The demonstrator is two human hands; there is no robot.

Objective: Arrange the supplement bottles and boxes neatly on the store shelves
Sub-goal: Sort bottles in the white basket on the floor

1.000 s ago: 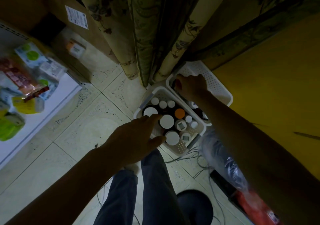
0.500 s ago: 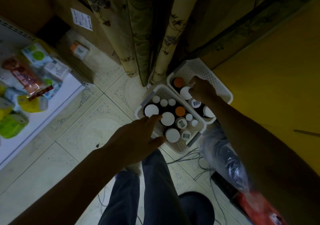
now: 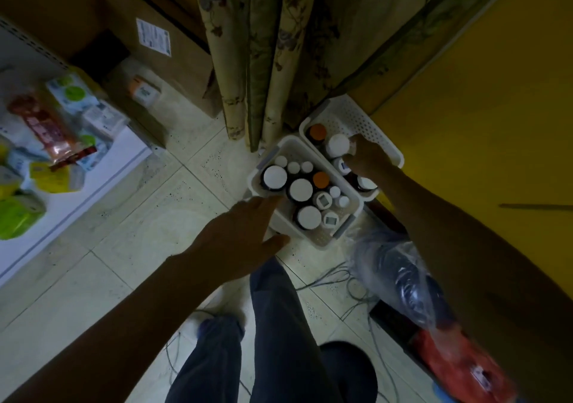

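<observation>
Task hardly begun: the supplement bottles point(image 3: 300, 189) all sit in the near basket point(image 3: 257, 182) and the far basket point(image 3: 366, 120) behind it. Left hand point(image 3: 238, 241) hovers, fingers straight, at the near basket's rim. Right hand point(image 3: 367, 157) is among the far basket's bottles; its grip cannot be told.

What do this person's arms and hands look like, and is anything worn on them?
The left arm and right arm are bare as far as the view shows, with no sleeves in sight. The left hand and right hand wear no gloves. No watch, bracelet or ring shows, though the light is dim.
</observation>
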